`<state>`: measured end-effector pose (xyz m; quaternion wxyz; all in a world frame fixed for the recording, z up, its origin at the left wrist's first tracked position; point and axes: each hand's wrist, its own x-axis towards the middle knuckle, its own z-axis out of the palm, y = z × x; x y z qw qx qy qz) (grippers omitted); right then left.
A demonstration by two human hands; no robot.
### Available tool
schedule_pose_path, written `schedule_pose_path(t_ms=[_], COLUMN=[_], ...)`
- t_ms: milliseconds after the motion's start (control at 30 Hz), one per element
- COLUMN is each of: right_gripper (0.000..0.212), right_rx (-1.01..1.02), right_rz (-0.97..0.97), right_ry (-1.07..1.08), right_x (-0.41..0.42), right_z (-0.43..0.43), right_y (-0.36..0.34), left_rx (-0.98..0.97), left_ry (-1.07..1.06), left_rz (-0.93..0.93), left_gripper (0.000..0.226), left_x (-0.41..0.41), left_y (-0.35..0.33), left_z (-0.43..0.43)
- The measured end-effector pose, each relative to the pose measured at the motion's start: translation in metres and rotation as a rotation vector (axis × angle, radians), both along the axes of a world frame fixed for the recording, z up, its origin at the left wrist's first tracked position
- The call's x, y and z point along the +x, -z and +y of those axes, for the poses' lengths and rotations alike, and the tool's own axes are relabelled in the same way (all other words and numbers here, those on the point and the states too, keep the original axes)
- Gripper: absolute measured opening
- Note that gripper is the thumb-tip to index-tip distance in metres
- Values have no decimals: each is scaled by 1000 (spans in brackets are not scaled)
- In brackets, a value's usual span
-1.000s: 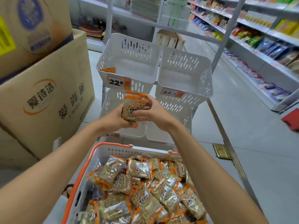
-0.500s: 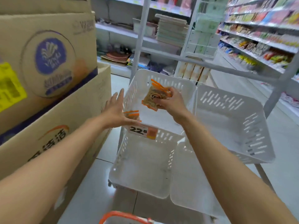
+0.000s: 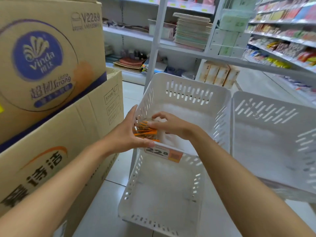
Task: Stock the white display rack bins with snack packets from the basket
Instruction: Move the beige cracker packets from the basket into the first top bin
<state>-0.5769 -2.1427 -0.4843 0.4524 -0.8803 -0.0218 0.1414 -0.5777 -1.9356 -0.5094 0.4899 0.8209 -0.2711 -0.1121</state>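
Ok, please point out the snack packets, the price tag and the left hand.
snack packets (image 3: 145,131): head view, on the orange edges.
price tag (image 3: 158,151): head view, on the printed number.
left hand (image 3: 124,135): head view, on the middle of the hand.

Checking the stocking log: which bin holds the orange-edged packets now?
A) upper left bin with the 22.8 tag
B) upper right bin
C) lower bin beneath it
A: the packets lie in the front left corner of the upper left bin, just behind its price tag.
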Motion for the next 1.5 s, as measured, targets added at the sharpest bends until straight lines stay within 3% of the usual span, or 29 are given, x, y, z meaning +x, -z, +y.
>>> schedule_pose_path(t_ms=[233,367,433,533,633,700,833,967,1100,1167,1267,1367,1433,1500], right_gripper=[57,57,50,38,32,32,35,39,74,71,28,15,17,33], right_rx=[52,-89,-115,-104,-147,-217,-344,-361,-628,-676,-521,-17,207,226], right_rz=[31,-197,-321,-453,-516,-461,-101,148,116,91,-8,-40,-46,-12], right_ry=[-27,103,176,278,299,262,125,141,74,128,323,493,442,339], right_x=[-5,-31,-59,-118,-189,-238,-331,-397,-425,-428,-423,-411,-401,-393], right_z=[1,2,3,13,26,30,17,12,23,20,12,28,51,72], right_y=[0,-13,-20,-24,-12,6,67,127,167,169,152,120,99,90], left_rx=[13,178,240,278,270,290,346,300,268,252,191,49,-108,-233], left_ry=[-43,-211,-339,-376,-257,-161,-61,-64,-100,-114,-166,-119,-112,-286], left_rz=[6,-102,-206,-431,-385,-262,-78,30,113,132,187,385,540,558], left_gripper=[140,138,125,85,61,59,61,54,51,49,55,76,55,22], left_x=[-1,-23,-47,-92,-147,-186,-254,-300,-326,-330,-333,-343,-344,-336], left_y=[2,-6,-14,-23,-16,-2,41,76,92,96,97,86,84,86], left_z=[0,-1,-4,-10,-14,-12,0,16,29,34,36,26,21,31])
